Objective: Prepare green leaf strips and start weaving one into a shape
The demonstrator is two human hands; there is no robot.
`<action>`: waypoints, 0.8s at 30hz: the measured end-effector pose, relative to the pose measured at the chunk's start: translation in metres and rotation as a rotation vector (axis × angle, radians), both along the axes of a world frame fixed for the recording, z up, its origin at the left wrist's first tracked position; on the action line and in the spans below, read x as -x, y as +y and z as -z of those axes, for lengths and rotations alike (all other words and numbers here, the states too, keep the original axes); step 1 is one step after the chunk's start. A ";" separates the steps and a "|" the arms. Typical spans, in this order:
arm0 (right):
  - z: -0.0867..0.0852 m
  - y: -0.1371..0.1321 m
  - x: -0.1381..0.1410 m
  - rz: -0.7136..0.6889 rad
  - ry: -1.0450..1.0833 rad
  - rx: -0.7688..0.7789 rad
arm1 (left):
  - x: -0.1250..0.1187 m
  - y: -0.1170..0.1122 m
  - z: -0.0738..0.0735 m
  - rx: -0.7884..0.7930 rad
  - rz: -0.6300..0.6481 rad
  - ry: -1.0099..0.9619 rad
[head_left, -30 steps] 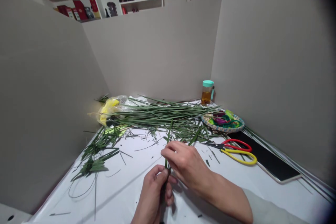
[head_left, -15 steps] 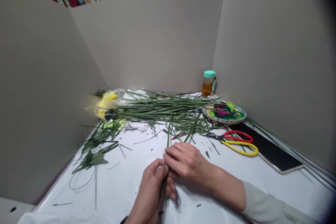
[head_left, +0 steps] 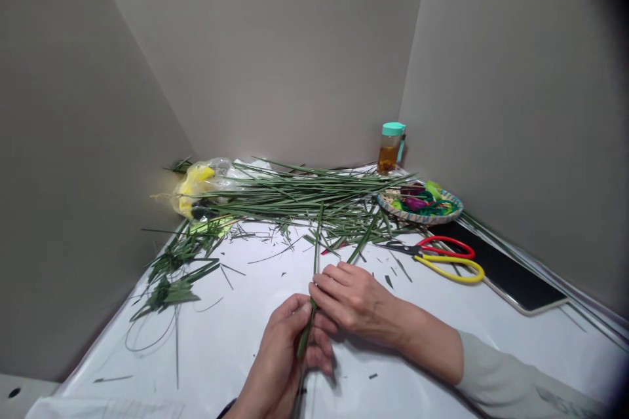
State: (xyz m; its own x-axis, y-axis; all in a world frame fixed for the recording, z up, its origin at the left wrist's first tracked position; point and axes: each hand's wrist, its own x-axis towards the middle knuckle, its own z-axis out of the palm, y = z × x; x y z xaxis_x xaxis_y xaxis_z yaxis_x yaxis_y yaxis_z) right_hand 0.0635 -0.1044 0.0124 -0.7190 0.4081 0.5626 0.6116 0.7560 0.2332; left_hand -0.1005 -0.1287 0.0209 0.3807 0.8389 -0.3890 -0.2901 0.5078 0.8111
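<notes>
Long green leaf strips [head_left: 317,245] rise from between my two hands, one nearly upright and another slanting off to the right. My left hand [head_left: 282,334] pinches the strips between thumb and fingers, and a short green end hangs below the thumb. Close against it, my right hand [head_left: 351,298] has its fingers curled over the same strips from the right. Where the strips cross is partly hidden by the fingers. Scissors [head_left: 437,258] with one red and one yellow handle lie right of my right hand, touching neither hand.
A heap of long green leaves [head_left: 295,193] spans the table's back. Leaf scraps [head_left: 171,288] lie at left, near a plastic bag [head_left: 196,186]. At right are a woven tray [head_left: 455,209] with coloured bundles, a teal-lidded bottle [head_left: 389,150] and a dark-screened tablet [head_left: 511,281]. Grey walls enclose the table.
The view has tipped slightly downward. My hands stay together on the strips, and a green end now shows more plainly below my left thumb.
</notes>
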 end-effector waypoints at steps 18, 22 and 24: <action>0.005 -0.001 0.001 0.035 -0.029 0.038 | 0.003 0.001 0.006 0.117 0.091 -0.066; 0.009 -0.002 0.001 0.035 -0.065 0.037 | 0.003 0.002 0.005 0.119 0.105 -0.084; 0.010 -0.002 0.001 0.035 -0.081 0.039 | 0.003 0.003 0.005 0.121 0.110 -0.088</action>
State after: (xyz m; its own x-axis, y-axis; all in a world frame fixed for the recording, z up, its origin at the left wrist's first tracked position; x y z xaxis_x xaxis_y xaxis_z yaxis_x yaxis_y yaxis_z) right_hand 0.0624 -0.1067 0.0027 -0.7464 0.4545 0.4861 0.6183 0.7437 0.2542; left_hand -0.1037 -0.1260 0.0162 0.5048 0.7393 -0.4457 -0.2947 0.6328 0.7160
